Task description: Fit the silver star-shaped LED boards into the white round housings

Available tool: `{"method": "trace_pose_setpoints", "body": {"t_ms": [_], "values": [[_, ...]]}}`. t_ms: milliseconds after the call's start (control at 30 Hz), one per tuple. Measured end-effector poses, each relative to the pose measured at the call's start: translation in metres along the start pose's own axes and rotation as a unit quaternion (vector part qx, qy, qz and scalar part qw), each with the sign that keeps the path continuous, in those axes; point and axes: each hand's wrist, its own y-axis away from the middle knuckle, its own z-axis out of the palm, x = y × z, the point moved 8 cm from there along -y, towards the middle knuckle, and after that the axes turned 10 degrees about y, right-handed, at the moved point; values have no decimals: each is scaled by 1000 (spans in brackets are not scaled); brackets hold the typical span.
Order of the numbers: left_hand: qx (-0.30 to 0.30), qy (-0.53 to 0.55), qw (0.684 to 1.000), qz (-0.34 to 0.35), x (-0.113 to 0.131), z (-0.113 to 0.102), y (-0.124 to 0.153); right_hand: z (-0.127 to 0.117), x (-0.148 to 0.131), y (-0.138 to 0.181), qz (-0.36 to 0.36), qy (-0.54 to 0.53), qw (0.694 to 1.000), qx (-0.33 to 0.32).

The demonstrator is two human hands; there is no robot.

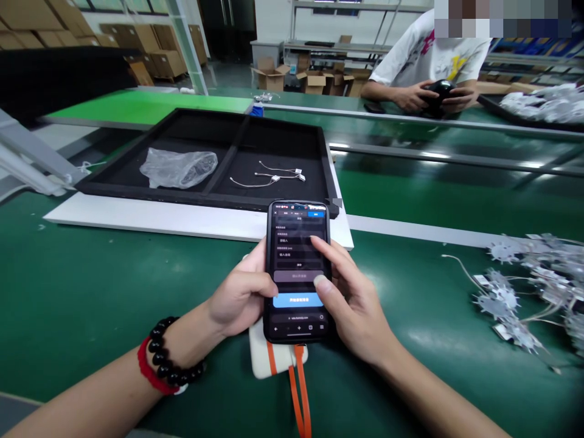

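Note:
A black-cased smartphone [299, 286] stands tilted toward me, its dark screen showing input fields and a blue button. My left hand [239, 295] grips its left side, thumb at the screen's edge. At the right side is my right hand [353, 295], with index finger and thumb apart over the screen; its other fingers are mostly hidden. Beneath the phone is a white power-bank-like block [261, 359]. An orange cable [302, 389] runs from the phone's lower end toward me.
Beyond the phone, a black tray [205, 198] on a white board [159, 220] holds a clear plastic bag [180, 168] and several small wired connectors [276, 177]. Star-shaped wired parts [502, 298] lie at right on the green table [401, 286]. Across it, a person [424, 67] holds a black object [440, 96].

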Motion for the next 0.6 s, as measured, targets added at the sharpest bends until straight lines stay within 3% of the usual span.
{"method": "trace_pose_setpoints", "body": {"t_ms": [267,500,600], "values": [[5,0,1000,-1,0,1,1,4,-1,1,13,-17,1000,0],[32,22,999,30,9,-4,2,-9,13,1,120,-20,992,26],[37,21,996,76,28,-6,6,0,9,2,170,-39,980,-100]]}}
